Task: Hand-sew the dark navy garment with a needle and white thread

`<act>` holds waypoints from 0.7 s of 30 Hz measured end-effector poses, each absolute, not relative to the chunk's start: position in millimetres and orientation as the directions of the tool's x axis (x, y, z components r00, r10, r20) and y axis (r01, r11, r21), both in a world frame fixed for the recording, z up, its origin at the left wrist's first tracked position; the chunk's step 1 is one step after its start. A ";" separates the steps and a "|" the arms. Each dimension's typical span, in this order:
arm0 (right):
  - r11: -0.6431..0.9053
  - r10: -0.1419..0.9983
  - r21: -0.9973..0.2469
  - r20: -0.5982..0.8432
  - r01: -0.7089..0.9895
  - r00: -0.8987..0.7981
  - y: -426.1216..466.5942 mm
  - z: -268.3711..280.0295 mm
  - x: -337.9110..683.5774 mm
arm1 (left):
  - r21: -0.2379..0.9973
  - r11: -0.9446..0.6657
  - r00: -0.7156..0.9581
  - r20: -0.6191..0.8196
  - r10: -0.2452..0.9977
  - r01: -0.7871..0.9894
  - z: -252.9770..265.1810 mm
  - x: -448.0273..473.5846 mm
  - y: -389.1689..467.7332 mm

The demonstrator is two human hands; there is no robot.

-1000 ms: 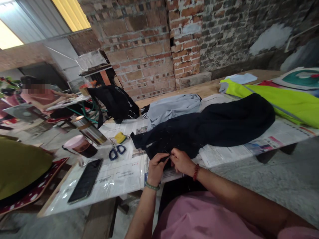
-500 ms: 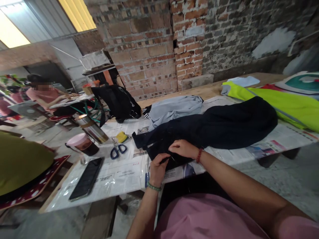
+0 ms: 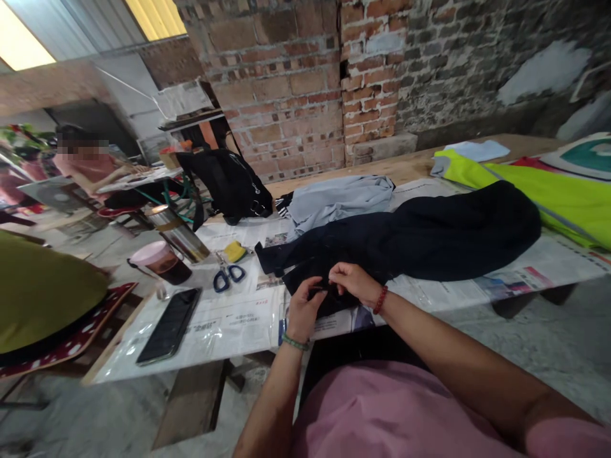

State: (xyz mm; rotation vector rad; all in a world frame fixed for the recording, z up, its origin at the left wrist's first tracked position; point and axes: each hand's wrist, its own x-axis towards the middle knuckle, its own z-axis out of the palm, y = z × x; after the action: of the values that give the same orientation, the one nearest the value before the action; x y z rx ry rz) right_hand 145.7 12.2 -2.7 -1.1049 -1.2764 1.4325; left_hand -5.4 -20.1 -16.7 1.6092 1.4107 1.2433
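A dark navy garment (image 3: 443,232) lies lengthwise over the table in front of me, its near left end bunched under my hands. My left hand (image 3: 305,308), with a green bracelet at the wrist, has thumb and fingers curled round a fold of the black cloth at that end. Just right of it, my right hand (image 3: 353,283), wearing a red bead bracelet, is pinched closed over the same cloth. Whatever sits between its fingertips is too small to make out.
Blue-handled scissors (image 3: 229,277), a yellow object (image 3: 235,251), a phone (image 3: 169,326), a lidded cup (image 3: 162,262) and a steel flask (image 3: 179,232) stand left. Behind are a black bag (image 3: 231,187) and grey cloth (image 3: 341,200). A yellow vest (image 3: 548,191) and iron (image 3: 589,156) lie right.
The fingers of my right hand have drawn slightly up and away from the cloth, and the left hand's fingers have spread a little. The view has shifted slightly; the garment lies as before.
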 end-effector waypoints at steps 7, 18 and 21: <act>-0.088 0.992 -0.981 -0.071 -0.172 -0.103 18.6 0.6 134.8 | 0.988 -0.054 -0.061 0.064 0.996 0.145 -13.5 -5.7 -15.9; -0.273 0.914 -0.920 -0.157 -0.282 -0.374 9.8 0.3 137.5 | 0.998 0.013 -0.059 -0.010 0.998 0.055 -13.2 -4.4 -18.5; -0.224 0.950 -0.932 -0.143 -0.285 -0.279 13.1 -3.4 133.6 | 1.000 0.025 -0.056 -0.025 0.998 0.006 -14.1 -4.5 -18.1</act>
State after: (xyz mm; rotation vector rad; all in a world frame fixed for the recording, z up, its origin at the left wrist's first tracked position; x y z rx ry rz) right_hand 133.6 13.1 -3.4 -0.9643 -1.0476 1.6709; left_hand -4.5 -18.1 -14.1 1.1689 1.2669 1.2279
